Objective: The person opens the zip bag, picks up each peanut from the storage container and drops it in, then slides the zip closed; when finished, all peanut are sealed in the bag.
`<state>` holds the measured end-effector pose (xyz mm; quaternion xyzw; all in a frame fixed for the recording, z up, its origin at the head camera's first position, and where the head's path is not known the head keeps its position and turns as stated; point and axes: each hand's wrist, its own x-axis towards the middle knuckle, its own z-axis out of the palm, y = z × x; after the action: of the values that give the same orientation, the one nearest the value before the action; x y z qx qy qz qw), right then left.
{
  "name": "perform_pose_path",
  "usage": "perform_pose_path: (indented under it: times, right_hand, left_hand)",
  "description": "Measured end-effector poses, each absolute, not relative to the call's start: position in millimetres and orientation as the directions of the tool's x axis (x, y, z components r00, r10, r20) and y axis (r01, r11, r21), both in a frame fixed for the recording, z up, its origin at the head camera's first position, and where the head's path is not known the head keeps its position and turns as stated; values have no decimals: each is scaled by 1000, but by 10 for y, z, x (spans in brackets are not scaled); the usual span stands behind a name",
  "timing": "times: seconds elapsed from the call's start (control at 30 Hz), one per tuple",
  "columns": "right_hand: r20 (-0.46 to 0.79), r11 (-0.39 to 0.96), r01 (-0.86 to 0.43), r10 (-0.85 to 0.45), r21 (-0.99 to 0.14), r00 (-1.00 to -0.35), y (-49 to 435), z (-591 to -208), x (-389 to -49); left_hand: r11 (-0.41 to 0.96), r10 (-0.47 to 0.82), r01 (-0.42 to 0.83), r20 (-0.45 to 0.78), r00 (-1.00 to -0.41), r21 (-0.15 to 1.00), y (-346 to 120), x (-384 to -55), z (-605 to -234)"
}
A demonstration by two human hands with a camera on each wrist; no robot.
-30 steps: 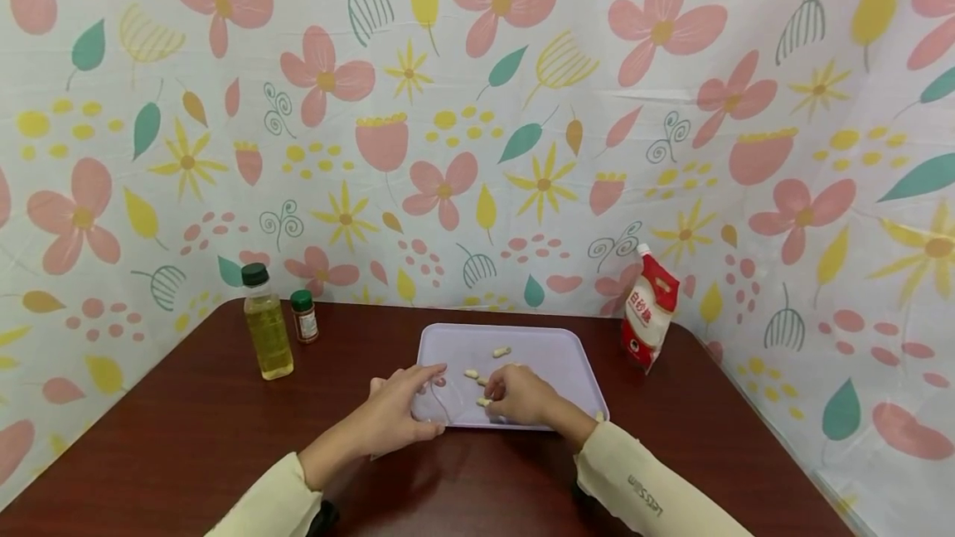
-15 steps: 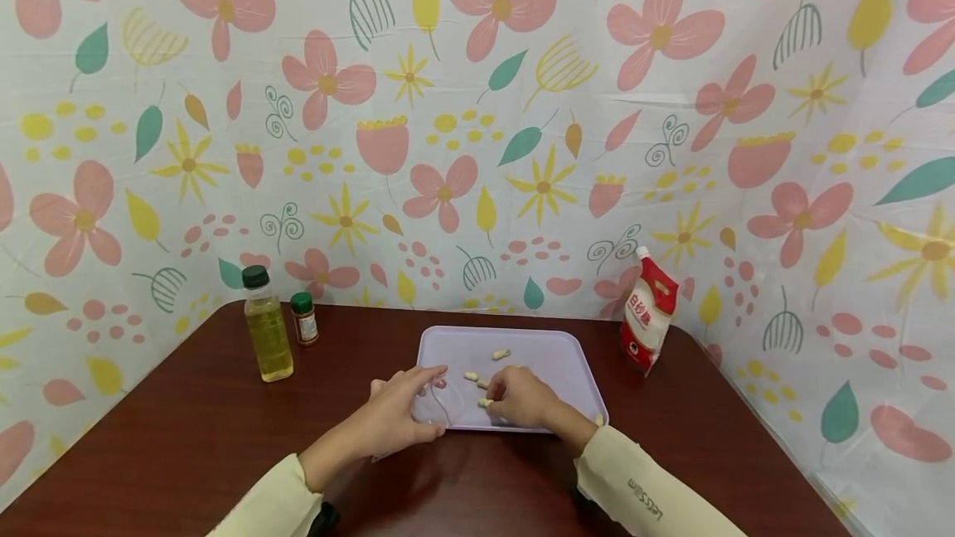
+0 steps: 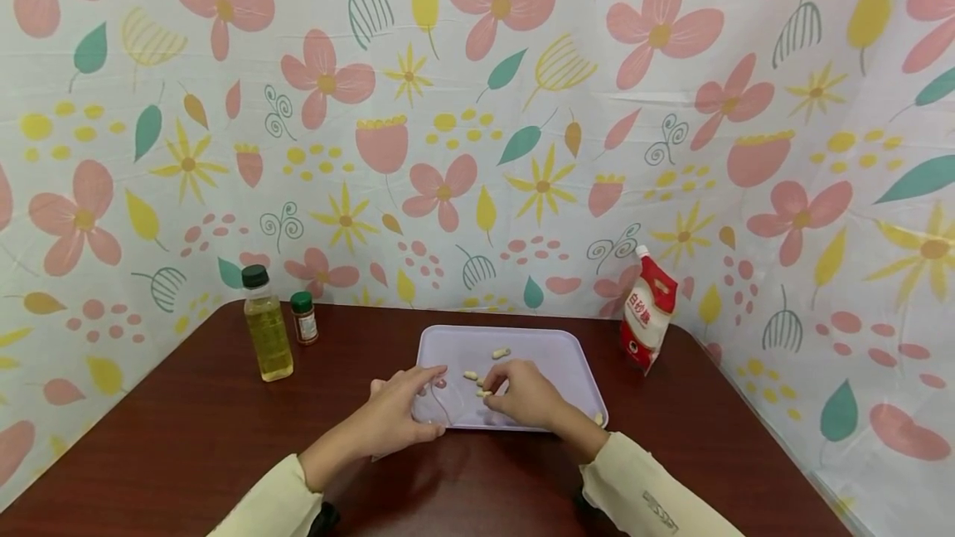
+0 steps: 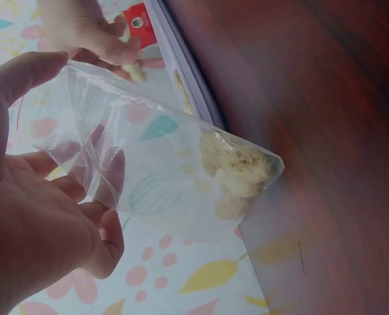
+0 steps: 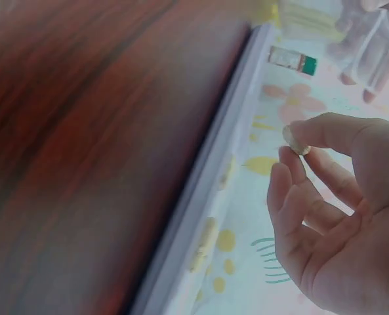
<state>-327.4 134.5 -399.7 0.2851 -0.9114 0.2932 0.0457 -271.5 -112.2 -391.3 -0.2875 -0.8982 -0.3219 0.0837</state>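
My left hand (image 3: 390,417) holds a clear plastic bag (image 4: 158,147) by its mouth, thumb and fingers spread apart at the opening. Pale, lumpy snack-like pieces (image 4: 237,174) lie at the bag's bottom corner. Over the lavender tray (image 3: 555,355), my right hand (image 3: 528,396) pinches one small pale piece (image 5: 296,140) between thumb and fingertips. More of these short, cream-coloured pieces rest on the tray, including one toward the back (image 3: 501,352) and one left of my right hand (image 3: 471,374). The bag hangs beside the tray's left front corner.
At the back left stand an oil bottle (image 3: 268,334) with a dark cap and a small green-lidded jar (image 3: 304,319). A red and white sugar pouch (image 3: 651,313) stands right of the tray. Behind the dark wooden table (image 3: 186,437) hangs a flowered curtain (image 3: 477,106).
My right hand has lifted slightly from the tray with a small pale piece in its fingertips. My left hand and the bag stay nearly still.
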Motion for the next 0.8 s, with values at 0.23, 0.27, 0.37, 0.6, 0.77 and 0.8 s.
perform_pose_path:
  times: [0.23,0.27,0.37,0.6,0.77,0.8]
  right_hand:
    - [357,600,-553,-423,-577,-833,1356,-3898,-3142]
    - [365,596,-548,-410,-586,-836,1357,-3885,-3126]
    - [396,572,-551,-384,-607,-834,1361,-3846,-3077]
    - [453,503,-584,-369,-637,-812,1345,-3744,-2954]
    - [475,488,-604,-373,-630,-797,1315,-3707,-2870]
    - [476,488,-604,-373,-630,-797,1308,-3699,-2855]
  left_hand:
    - [616,466,568,329,-821,546,-1112,-2715,-3919]
    - [615,467,569,329,-821,546,-1109,-2716,-3919]
    - [612,469,569,327,-820,549,-1097,-2720,-3920]
    - [611,474,568,319,-820,551,-1075,-2726,-3934]
    - [602,476,578,333,-814,551,-1064,-2719,-3940]
    - [601,476,579,335,-813,552,-1060,-2716,-3939]
